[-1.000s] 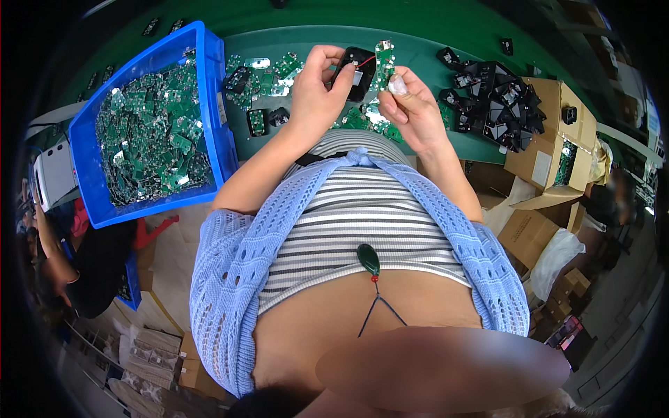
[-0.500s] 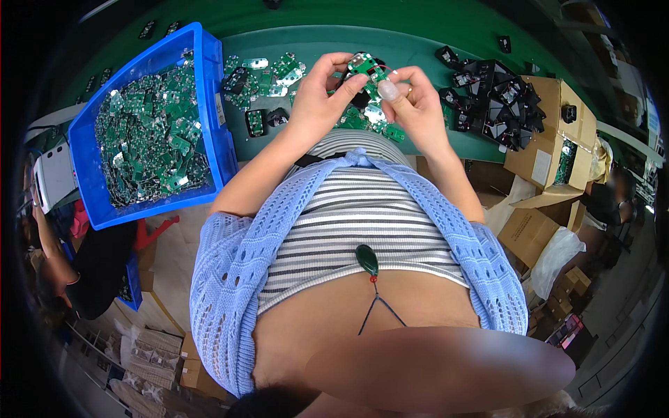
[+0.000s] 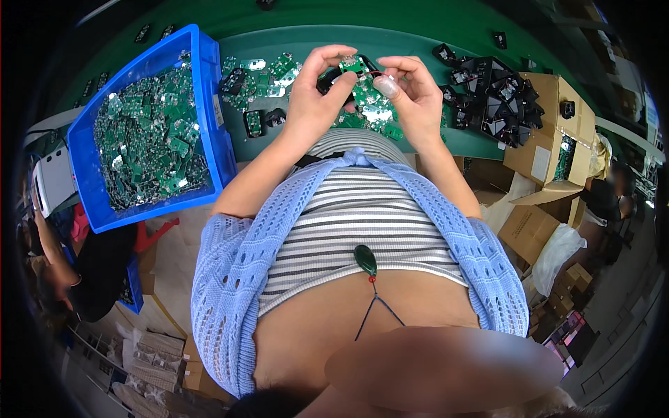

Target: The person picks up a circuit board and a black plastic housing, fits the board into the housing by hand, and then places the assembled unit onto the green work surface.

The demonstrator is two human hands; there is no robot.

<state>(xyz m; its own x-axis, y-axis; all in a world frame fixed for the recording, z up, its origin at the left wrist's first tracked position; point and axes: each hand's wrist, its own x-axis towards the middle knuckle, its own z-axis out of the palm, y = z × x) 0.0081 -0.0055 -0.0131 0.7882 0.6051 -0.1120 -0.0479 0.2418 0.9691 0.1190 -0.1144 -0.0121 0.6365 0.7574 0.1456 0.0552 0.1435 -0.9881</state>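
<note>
My left hand [image 3: 319, 94] is closed round a small green circuit board [image 3: 354, 65] with a black plastic housing [image 3: 326, 82] against it. The thumb presses on the board's near edge. A thin red wire [image 3: 375, 72] runs from the board toward my right hand [image 3: 412, 94]. That hand is curled, with the wire reaching between its thumb and fingers; the exact grip is partly hidden. Below both hands, loose green boards [image 3: 373, 111] lie on the green table [image 3: 240, 143].
To the left stands a blue bin [image 3: 226, 157] heaped with circuit boards [image 3: 150, 132]. Black housings [image 3: 505, 104] are piled at the right, beside an open cardboard box [image 3: 540, 132]. Two housings [image 3: 263, 120] lie near the bin. Other people sit at both sides.
My right hand has drawn away from the board, and the red wire now spans the gap. The left hand has tilted the board and shifted it slightly left.
</note>
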